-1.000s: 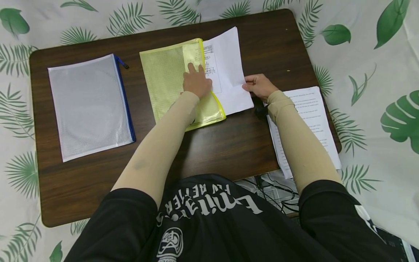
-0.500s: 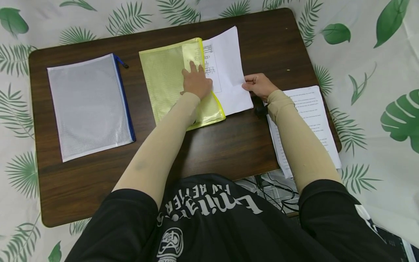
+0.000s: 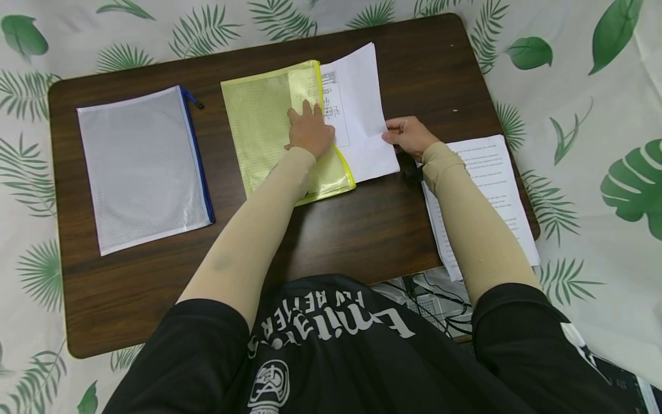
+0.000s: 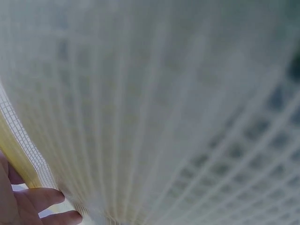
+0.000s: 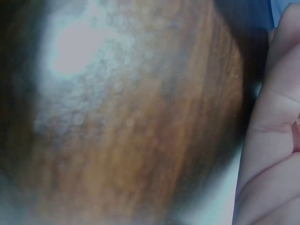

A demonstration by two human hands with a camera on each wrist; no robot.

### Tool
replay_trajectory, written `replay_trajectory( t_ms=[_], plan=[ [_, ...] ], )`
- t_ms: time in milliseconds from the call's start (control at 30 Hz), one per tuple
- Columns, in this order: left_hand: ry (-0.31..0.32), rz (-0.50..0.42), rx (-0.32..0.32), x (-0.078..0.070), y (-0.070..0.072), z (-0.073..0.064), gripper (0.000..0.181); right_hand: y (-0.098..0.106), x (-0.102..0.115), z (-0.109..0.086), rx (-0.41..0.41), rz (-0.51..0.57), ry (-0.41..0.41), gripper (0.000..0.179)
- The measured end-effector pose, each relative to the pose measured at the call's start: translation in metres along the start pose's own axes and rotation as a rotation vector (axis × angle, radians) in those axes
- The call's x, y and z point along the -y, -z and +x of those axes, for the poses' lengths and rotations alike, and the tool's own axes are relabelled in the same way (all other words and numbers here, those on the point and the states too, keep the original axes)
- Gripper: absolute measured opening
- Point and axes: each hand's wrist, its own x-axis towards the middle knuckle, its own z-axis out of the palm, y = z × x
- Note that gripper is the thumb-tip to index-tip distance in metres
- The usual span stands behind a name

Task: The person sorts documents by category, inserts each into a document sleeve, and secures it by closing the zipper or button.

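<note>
A yellow mesh zip pouch (image 3: 264, 123) lies near the back middle of the table. White sheets of paper (image 3: 359, 109) with a printed drawing are partly inside it, sticking out past its right, zipper edge. My left hand (image 3: 312, 131) rests on top of the pouch by that edge, fingers spread; in the left wrist view its fingers (image 4: 44, 199) touch the blurred mesh. With thumb and fingers, my right hand (image 3: 411, 137) pinches the right edge of the sheets. Only part of the right palm (image 5: 272, 136) shows in the right wrist view.
A clear mesh pouch (image 3: 142, 167) with a blue zipper lies at the left of the table (image 3: 331, 247). A stack of printed pages (image 3: 488, 184) lies at the right, partly under my right forearm and overhanging the front edge. Cables (image 3: 439, 305) show below that edge.
My left hand's fingers have shifted slightly on the yellow pouch and spread a little. The right hand, the sheets and the pouch stay practically in place.
</note>
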Motion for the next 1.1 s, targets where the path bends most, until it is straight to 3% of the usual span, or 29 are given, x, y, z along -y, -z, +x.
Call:
replay_trajectory(
  t_ms=[333,800,967,1100],
  plan=[
    [-0.005,-0.019,-0.013,0.001,-0.001,0.001,0.069,0.0,0.005,-0.002,0.023,0.005,0.005,0.054],
    [0.106,-0.304,0.035,0.005,0.003,-0.002,0.074,-0.002,0.009,-0.002,0.063,0.144,0.009,0.05],
    [0.129,-0.353,0.024,0.005,0.002,-0.002,0.073,-0.006,0.015,-0.004,0.053,0.193,0.019,0.055],
    [0.115,-0.327,0.026,0.005,0.002,-0.002,0.071,-0.008,0.016,-0.005,0.039,0.212,0.063,0.065]
  ],
)
